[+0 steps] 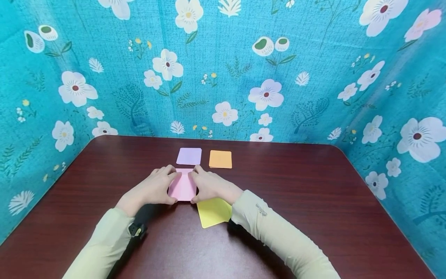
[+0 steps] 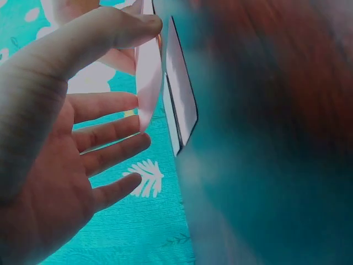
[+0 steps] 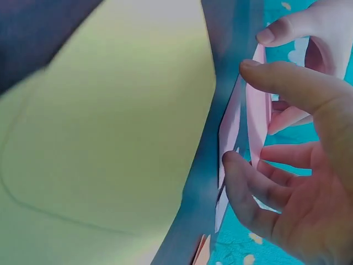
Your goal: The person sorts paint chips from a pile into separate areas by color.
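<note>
Both hands hold a pink square card (image 1: 183,188) with rounded corners between them, over the middle of the table. My left hand (image 1: 157,186) grips its left side, thumb at the near edge and fingers toward the far edge. On the right side my right hand (image 1: 211,183) does the same. In the left wrist view the pink card (image 2: 149,77) bows slightly, seen nearly edge-on. A yellow card (image 1: 212,213) lies turned at an angle below the right wrist, partly hidden by hand and sleeve.
Beyond the hands lie a purple square card (image 1: 189,156) and, to its right, an orange pile of square cards (image 1: 220,159). The dark red-brown table (image 1: 296,186) is bordered by a blue flowered cloth (image 1: 209,77) at the back and both sides.
</note>
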A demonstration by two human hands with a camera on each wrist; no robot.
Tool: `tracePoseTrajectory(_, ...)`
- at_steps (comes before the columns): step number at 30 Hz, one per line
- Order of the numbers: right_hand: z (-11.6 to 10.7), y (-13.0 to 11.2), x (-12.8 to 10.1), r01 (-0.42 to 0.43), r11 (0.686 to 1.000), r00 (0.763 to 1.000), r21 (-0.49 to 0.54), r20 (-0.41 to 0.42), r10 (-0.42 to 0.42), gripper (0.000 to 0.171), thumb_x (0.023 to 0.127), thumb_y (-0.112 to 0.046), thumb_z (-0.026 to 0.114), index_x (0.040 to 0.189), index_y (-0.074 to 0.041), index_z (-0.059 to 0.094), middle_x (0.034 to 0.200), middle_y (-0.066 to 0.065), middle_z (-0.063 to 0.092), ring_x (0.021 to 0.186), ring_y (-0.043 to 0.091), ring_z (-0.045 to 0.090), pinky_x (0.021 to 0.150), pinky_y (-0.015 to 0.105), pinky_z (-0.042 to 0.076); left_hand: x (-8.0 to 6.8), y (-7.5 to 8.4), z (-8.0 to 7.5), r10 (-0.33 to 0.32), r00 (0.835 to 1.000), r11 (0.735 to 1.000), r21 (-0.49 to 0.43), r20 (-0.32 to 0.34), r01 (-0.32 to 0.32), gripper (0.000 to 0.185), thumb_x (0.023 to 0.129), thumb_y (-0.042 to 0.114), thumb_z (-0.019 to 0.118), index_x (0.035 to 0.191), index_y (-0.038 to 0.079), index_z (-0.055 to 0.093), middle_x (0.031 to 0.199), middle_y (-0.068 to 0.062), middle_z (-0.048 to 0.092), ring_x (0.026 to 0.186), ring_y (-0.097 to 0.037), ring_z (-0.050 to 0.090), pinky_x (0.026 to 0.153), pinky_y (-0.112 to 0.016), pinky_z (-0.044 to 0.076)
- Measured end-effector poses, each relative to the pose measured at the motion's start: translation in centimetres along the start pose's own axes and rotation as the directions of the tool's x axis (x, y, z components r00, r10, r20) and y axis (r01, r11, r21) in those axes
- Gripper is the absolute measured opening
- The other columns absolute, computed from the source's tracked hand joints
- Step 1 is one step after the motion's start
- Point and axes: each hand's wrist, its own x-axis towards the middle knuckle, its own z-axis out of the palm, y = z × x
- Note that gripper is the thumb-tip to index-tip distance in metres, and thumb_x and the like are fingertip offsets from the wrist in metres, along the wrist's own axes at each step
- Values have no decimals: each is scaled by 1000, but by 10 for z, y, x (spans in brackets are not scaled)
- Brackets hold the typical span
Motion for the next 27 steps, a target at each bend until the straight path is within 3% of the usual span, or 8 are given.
tracePoseTrajectory(9,5,13,21,-27,999,999,-38,-40,25,70,69,-45,73,122,-9,48,115,5,45,79,14,55,69,30,49,16,-16,4,-47,998,999,-21,30,48,65,63,29,77,117,-1,56,111,-13,51,100,-29,47,90,-47,39)
tracePoseTrajectory(17,8,19,32,-62,998,998,-9,-33,62,66,73,-42,71,125,-10,48,121,5,49,98,15,54,83,33,48,28,-30,12,-110,990,991,-65,87,116,63,66,30,76,119,3,56,117,-15,51,105,-31,47,93,-49,37)
tracePoseTrajectory(27,10,21,33,-72,996,997,48,-12,73,57,73,-41,71,120,-13,54,122,5,50,101,17,54,88,32,46,30,-33,17,-122,986,989,-73,111,131,52,65,30,76,109,6,60,115,-15,53,105,-32,47,93,-51,36)
